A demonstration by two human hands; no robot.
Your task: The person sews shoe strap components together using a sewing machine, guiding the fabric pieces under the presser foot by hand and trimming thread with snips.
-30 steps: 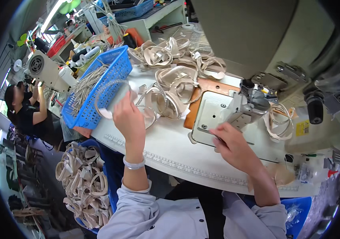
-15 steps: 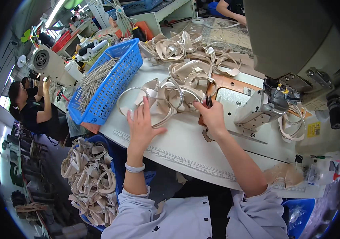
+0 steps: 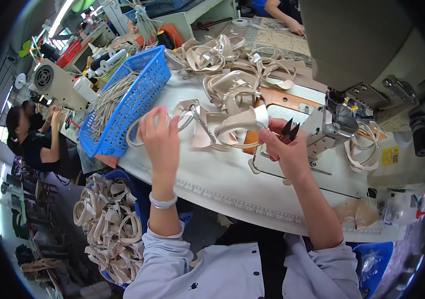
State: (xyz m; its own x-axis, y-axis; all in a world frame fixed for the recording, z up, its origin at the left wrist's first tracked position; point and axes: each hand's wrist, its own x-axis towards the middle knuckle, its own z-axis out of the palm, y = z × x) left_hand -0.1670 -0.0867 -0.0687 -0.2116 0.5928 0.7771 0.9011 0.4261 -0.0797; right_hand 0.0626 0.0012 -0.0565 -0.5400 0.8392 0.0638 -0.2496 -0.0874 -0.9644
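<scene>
Black-bladed thread snips (image 3: 290, 130) sit in my right hand (image 3: 292, 152), blades pointing up past the fingers. Its thumb and fingertips also pinch the end of a beige strap (image 3: 240, 122), beside a white piece. This strap belongs to a cluster of looped beige straps with glittery cords (image 3: 200, 124) on the white sewing table (image 3: 212, 172). My left hand (image 3: 158, 142) is raised at the cluster's left end, fingers loosely bent and thumb apart. A thin loop (image 3: 131, 132) passes behind it; whether the fingers touch that loop is hidden.
A blue basket (image 3: 145, 89) of thin cords stands left. The sewing machine (image 3: 332, 124) is at right, with more straps (image 3: 205, 57) behind. Below left, a bin holds many straps (image 3: 113, 224). A ruler strip (image 3: 232, 204) lines the front edge. Other people work at left and back.
My right hand has lifted slightly and now pinches a strap end along with the snips. My left hand has moved left and its fingers have bent. The left loop has shifted left.
</scene>
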